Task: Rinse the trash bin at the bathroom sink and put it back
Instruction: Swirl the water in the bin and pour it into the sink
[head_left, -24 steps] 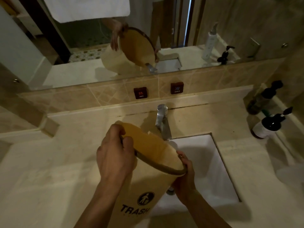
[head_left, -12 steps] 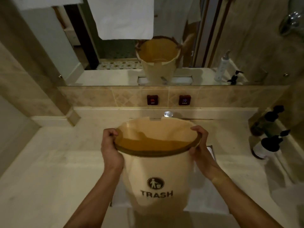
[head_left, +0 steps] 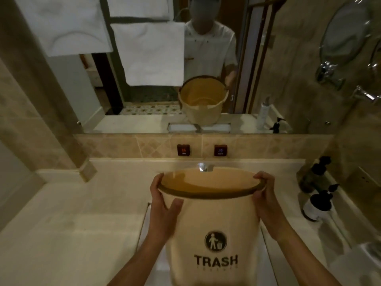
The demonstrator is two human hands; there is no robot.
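A cream trash bin (head_left: 214,219) with a dark rim and the word TRASH on its front is held upright over the white sink (head_left: 144,234), which it mostly hides. My left hand (head_left: 165,203) grips its left rim, thumb on the outer wall. My right hand (head_left: 263,195) grips the right rim. The chrome tap (head_left: 203,167) peeks out just behind the bin's far rim. No water is seen running.
Hot and cold buttons (head_left: 183,150) sit on the tiled backsplash. Dark pump bottles (head_left: 317,203) stand on the counter at right. The beige counter (head_left: 72,213) spreads left. A mirror (head_left: 206,58) above shows towels and a person holding the bin.
The bin went from tilted under the tap to upright and has come closer to me. My left thumb moved from the rim onto the outer wall.
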